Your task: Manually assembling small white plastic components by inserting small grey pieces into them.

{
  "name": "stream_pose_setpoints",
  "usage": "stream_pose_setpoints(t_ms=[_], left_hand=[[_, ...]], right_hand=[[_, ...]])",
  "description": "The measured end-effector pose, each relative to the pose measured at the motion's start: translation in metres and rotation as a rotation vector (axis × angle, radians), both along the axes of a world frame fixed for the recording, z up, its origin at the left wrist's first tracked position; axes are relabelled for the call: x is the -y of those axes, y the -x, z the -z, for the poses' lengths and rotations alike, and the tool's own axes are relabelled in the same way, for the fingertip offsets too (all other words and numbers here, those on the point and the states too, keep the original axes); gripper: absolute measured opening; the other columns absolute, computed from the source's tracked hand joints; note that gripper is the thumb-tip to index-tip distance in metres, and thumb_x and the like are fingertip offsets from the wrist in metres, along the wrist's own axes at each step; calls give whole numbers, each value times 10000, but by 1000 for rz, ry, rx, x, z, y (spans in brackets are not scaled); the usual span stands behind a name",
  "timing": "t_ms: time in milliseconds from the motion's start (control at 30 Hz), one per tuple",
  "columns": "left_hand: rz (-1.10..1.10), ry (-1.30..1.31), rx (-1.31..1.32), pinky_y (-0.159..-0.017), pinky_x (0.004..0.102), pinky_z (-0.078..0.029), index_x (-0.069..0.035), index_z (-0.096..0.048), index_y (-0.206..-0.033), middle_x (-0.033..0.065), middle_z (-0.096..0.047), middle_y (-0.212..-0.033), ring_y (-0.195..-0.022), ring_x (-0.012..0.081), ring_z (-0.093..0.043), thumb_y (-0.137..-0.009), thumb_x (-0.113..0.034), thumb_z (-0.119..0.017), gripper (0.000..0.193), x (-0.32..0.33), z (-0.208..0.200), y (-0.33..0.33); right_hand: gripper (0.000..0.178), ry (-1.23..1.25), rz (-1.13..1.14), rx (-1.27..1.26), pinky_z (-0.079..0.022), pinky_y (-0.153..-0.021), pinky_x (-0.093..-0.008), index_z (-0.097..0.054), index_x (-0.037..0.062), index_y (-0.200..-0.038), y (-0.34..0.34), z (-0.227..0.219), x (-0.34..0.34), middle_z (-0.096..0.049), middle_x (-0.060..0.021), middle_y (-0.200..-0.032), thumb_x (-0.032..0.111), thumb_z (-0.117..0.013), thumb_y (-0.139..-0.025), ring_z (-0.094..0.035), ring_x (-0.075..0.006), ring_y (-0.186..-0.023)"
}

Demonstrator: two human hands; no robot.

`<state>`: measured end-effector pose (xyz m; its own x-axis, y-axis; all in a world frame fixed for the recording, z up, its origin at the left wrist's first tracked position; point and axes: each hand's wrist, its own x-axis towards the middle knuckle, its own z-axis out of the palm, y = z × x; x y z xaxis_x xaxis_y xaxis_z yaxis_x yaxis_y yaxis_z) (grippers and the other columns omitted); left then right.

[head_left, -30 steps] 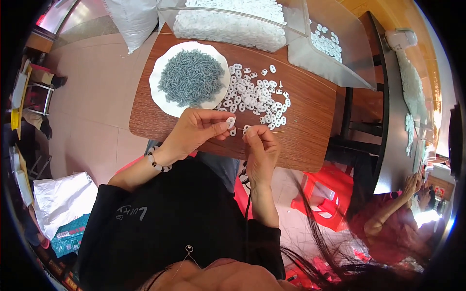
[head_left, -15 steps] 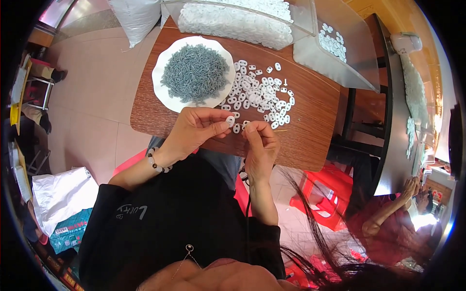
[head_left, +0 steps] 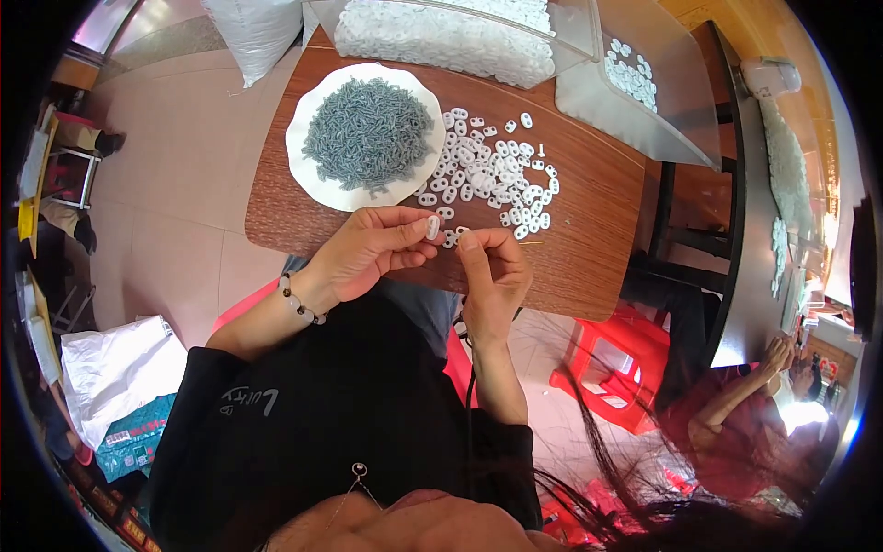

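Between the thumb and forefinger of my left hand (head_left: 363, 253) is a small white oval piece (head_left: 432, 227) with holes, held edge-on above the near part of the table. My right hand (head_left: 495, 271) is closed in a pinch just to the right, a short gap away. White pieces (head_left: 449, 239) show by its fingertips; whether it grips one of them is unclear. Beyond both hands lies a loose pile of white two-hole pieces (head_left: 478, 170). A thin gold-coloured rod (head_left: 531, 243) rests beside my right forefinger.
A scalloped white plate (head_left: 299, 161) heaped with small grey-blue rods (head_left: 368, 133) stands on the wooden table (head_left: 589, 230). Clear bins (head_left: 589, 101) of white pieces line its far side. A red stool (head_left: 612, 377) is at right, near another person's arms (head_left: 740, 391).
The white piece in my left fingers has turned from face-on to more edge-on. Both hands have otherwise barely moved.
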<state>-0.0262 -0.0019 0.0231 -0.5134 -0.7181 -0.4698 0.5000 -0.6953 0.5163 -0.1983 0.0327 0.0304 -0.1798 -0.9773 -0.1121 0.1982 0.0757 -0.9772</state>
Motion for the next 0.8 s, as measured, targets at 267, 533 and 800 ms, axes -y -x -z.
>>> stream_pose_setpoints(t_ms=[267, 533, 800], left_hand=[[1, 12, 7, -768, 220, -535, -1, -632, -1107, 71, -675, -973, -847, 111, -649, -908, -150, -627, 248, 1, 1, 1], [-25, 109, 94, -729, 216, -536, 0, -641, -1099, 69, -679, -947, -816, 110, -650, -904, -134, -630, 236, 2, 3, 1], [-33, 131, 140, -724, 218, -530, -5, -651, -1085, 65, -680, -949, -816, 109, -648, -894, -127, -643, 227, 1, 4, 2]], right_hand=[[63, 28, 9, -36, -406, -650, -178, -607, 10, -840, -4, -3, 2, -607, 11, -780, 46, -639, -880, -512, -35, -696], [65, 22, 15, -66, -407, -651, -180, -609, 8, -843, -5, 2, 4, -609, 10, -785, 48, -648, -874, -508, -34, -696], [60, 28, 16, -71, -405, -651, -181, -612, 11, -843, -8, 1, 5, -604, 9, -784, 45, -650, -875, -506, -34, -702]])
